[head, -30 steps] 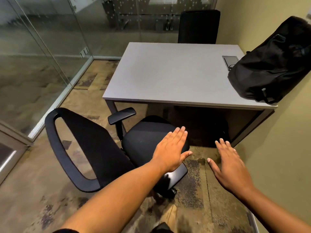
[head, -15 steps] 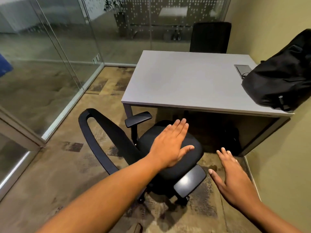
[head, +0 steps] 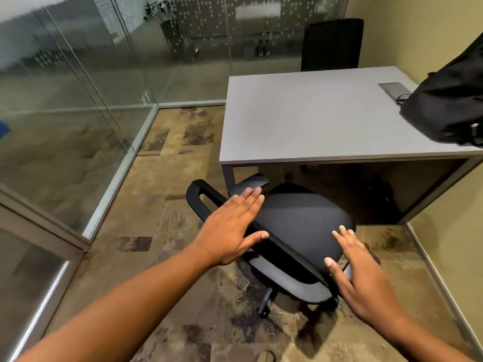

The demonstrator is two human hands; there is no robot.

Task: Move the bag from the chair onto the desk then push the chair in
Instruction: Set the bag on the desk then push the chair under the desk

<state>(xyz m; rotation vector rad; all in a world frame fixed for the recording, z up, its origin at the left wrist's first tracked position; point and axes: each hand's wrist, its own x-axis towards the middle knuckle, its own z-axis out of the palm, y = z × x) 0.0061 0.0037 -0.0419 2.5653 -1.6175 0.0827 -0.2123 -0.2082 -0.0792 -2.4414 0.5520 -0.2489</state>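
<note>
The black bag (head: 452, 100) lies on the right end of the grey desk (head: 300, 118), against the wall. The black office chair (head: 295, 220) stands in front of the desk, its backrest rim toward me and its seat facing the desk opening. My left hand (head: 230, 228) is flat with fingers spread over the left part of the backrest rim. My right hand (head: 363, 275) is flat and spread over the right end of the rim. I cannot tell whether either palm touches the chair. Neither hand holds anything.
Glass partition walls (head: 78, 100) run along the left and back. A second black chair (head: 332, 44) stands behind the desk. A yellow-green wall (head: 449, 218) closes the right side. A cable hatch (head: 393, 88) sits in the desk top by the bag. Patterned carpet (head: 167, 194) surrounds the chair.
The chair has swivelled so its backrest now faces me. Both hands have come over the backrest rim. My view has shifted left, putting the desk and bag further right.
</note>
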